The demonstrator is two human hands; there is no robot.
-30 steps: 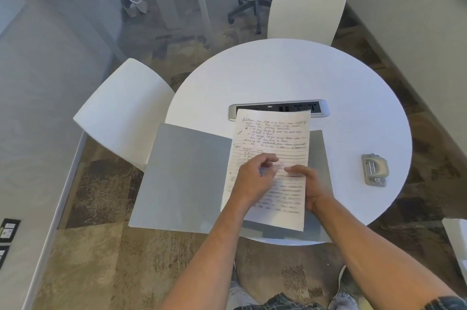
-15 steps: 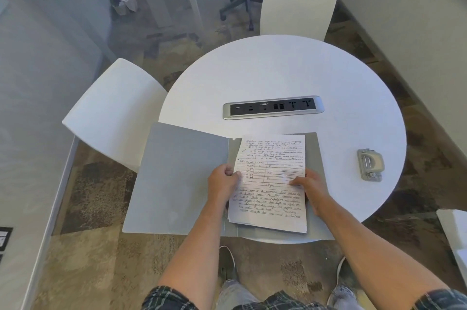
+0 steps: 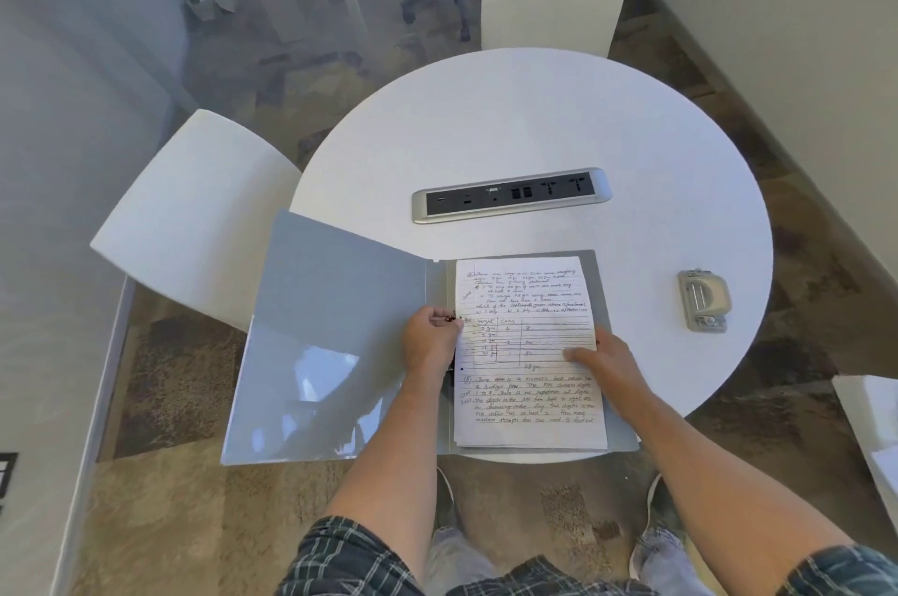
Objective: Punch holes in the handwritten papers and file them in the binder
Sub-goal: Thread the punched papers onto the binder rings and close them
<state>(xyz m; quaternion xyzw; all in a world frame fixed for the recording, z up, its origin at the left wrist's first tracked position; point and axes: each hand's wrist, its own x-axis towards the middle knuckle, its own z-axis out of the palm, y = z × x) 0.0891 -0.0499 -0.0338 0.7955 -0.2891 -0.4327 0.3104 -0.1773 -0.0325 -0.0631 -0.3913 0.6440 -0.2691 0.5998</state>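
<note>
A round white table (image 3: 559,119) on mottled carpet, white chairs around it. Nearer me than its power strip (image 3: 510,194), my grey binder (image 3: 335,343) lies open, the handwritten papers (image 3: 527,382) on its right half, long axis pointing away from me. My left hand (image 3: 430,343) pinches their left edge; my right hand (image 3: 600,360) presses flat, fingers spread. The hole punch (image 3: 703,300) sits right of the binder

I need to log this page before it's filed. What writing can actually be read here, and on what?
handwritten papers: table headings look like "weight" and "coins".
Same table, below it: "28 gm", roughly.
Rest of the handwriting: too small and blurred to read.
power strip: socket markings too small to read.
hole punch: no legible text.
binder: none.
</note>
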